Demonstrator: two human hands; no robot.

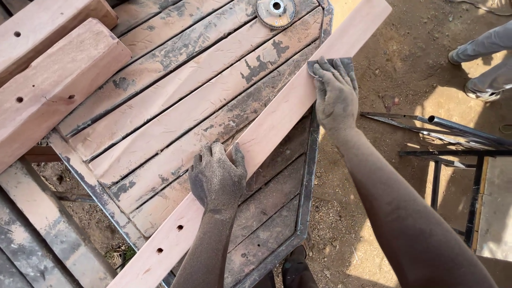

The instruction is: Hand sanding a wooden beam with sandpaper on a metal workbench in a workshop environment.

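A long pale reddish wooden board lies slantwise across a slatted table, from the bottom left to the top right. My left hand, dusty, presses flat on the board near its lower part, above two small drilled holes. My right hand lies further up the board, pressing a grey sheet of sandpaper against its surface and right edge.
The worn slatted table has a metal rim. Thick wooden blocks with holes lie at the top left. A round grinding disc sits at the table's far edge. Black metal frames stand at the right. Another person's legs are on the dirt ground.
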